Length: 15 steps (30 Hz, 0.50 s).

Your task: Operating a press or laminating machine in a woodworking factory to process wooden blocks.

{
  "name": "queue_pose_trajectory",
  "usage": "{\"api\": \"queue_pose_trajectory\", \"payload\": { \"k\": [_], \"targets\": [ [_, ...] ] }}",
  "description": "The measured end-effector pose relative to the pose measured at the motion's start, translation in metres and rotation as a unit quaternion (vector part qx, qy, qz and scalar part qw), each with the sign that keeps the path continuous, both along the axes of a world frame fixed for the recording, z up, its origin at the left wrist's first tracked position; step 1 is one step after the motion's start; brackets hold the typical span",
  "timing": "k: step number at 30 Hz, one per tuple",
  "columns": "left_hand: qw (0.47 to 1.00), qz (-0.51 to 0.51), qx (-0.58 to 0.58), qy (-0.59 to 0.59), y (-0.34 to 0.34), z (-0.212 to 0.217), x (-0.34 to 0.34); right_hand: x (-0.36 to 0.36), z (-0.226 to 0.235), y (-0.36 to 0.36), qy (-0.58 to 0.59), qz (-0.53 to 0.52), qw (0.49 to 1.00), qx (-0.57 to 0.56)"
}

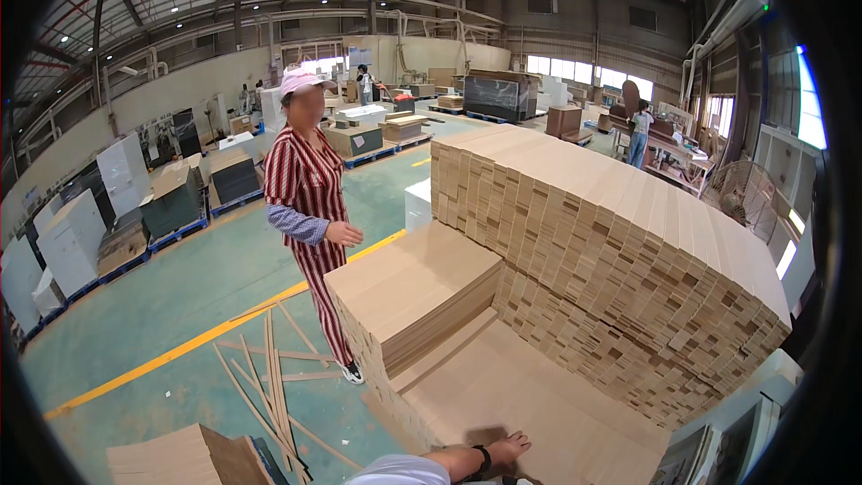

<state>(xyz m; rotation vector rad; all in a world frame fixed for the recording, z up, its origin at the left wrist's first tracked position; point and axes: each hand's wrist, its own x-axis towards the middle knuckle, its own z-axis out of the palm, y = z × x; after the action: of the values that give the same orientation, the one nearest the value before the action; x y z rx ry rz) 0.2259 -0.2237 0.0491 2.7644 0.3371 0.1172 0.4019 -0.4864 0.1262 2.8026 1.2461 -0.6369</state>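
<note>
Cardboard sheets [539, 413] under left hand [508, 447]

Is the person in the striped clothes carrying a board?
No. The striped person stands on the green floor beside the board stacks, with the visible hand empty.

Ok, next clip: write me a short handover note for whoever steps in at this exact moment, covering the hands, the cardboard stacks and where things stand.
Left hand: open, resting flat on the low stack of flat brown cardboard sheets, black band on the wrist.
Right hand: not in view.
Behind the low stack is a mid-height stack of brown cardboard sheets, and behind that a tall wall of stacked brown cardboard.
Thin wooden strips lie scattered on the green floor to the left.
A person in a red striped outfit stands beside the stacks, holding nothing.
Done: nothing is lifted. Left: no sheet is gripped yet.
</note>
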Motion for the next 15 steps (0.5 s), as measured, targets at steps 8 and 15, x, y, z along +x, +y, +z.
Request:
{"api": "queue_pose_trajectory", "payload": {
  "k": [8,15],
  "targets": [
    [0.999,0.005,-0.005,-0.035,-0.001,-0.007,-0.002,-0.012,0.03,0.013,-0.015,0.011,1.0,-0.018],
    [0.999,0.014,-0.031,-0.04,-0.001,-0.006,-0.004,-0.003,0.002,-0.002,-0.022,0.028,0.999,0.009]
  ]
}}
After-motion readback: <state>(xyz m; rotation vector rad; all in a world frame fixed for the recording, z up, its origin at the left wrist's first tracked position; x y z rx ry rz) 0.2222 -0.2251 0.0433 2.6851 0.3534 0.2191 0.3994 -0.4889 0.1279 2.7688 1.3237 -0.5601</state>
